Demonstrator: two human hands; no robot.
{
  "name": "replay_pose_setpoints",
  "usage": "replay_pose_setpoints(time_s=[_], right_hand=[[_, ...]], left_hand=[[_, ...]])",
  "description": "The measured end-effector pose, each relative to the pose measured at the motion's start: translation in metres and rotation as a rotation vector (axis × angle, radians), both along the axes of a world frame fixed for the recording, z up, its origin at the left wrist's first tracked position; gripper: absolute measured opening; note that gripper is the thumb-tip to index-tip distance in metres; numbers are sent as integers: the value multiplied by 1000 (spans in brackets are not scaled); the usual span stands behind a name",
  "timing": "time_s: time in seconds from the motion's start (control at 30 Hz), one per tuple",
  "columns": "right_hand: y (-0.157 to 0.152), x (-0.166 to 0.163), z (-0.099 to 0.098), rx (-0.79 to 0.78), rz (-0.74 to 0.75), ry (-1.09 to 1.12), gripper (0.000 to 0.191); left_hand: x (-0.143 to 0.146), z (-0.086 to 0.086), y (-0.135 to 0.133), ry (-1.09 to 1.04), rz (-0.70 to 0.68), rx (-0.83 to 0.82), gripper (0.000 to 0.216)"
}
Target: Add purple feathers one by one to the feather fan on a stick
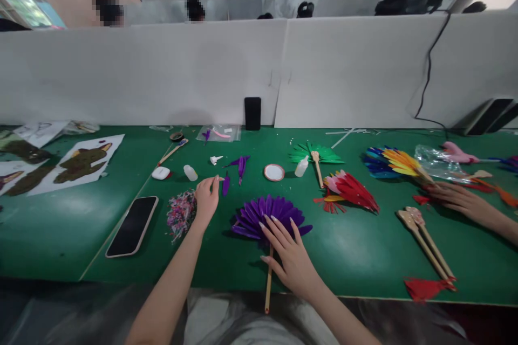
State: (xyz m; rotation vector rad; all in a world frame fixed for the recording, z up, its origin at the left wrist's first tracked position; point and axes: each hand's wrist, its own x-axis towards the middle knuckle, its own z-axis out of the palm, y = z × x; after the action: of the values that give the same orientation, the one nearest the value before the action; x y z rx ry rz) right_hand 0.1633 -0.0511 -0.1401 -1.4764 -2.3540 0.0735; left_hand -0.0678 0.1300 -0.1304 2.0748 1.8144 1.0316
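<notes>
With 12 o'clock pointing away from the person, the loose purple feather lies on the desk at about 3 to 4 o'clock from the fingers of the left hand, just beside their tips. Its long axis runs nearly from 12 to 6, tipped slightly toward 1 and 7, so the left fingers come at its long edge rather than at an end. Thumb and forefinger are drawn close together there; whether they touch or pinch the feather is not clear at this size.

The purple feather fan sits at about 4 o'clock from those same fingertips, its plumes spread across the 9-to-3 line and its handle running down to 6, the end reaching past the desk's near edge. The right hand is clearly the nearer one to the fan: its fingers are spread wide and laid over the lower plumes, thumb across the top of the handle, with nothing wrapped in its grasp.

Seen from the fan, the loose feather is at roughly 10 o'clock, on the left hand's side. Two more purple feathers lie at about 1 o'clock from it, and a small bottle lies near 10 o'clock of the left fingertips.
</notes>
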Motion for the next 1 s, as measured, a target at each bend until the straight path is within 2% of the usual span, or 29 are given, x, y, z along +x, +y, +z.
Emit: replay_pose_setpoints(time_s=[0.1,0.2,0.27,0.33,0.37,0.47,0.63,0.77,0.87,1.0], right_hand=[[1,0,2,26,1,-12,61],[-4,1,2,122,-12,11,58],[-13,-1,1,233,-58,90,46],[-26,-7,0,314,-163,207,27],[-32,-11,-1,302,-224,247,25],[-47,-29,-3,174,-297,189,37],[-42,-45,-9,198,-321,106,40],[-30,-38,-11,204,-371,44,41],[-27,-32,-10,218,-416,25,43],[-40,-24,-3,244,-451,52,42]], left_hand=[[-6,-4,-1,4,52,19,40],[-6,-8,-4,33,78,21,30],[-5,-10,-8,65,78,15,22],[-3,-12,-11,103,58,-1,24],[-1,-13,-12,122,46,-10,29],[4,-14,-12,169,21,-34,41],[9,-14,-14,169,13,-49,27],[6,-10,-22,69,-7,-28,23],[3,-1,-31,-70,-10,24,22],[3,20,-66,-323,-32,80,21]])
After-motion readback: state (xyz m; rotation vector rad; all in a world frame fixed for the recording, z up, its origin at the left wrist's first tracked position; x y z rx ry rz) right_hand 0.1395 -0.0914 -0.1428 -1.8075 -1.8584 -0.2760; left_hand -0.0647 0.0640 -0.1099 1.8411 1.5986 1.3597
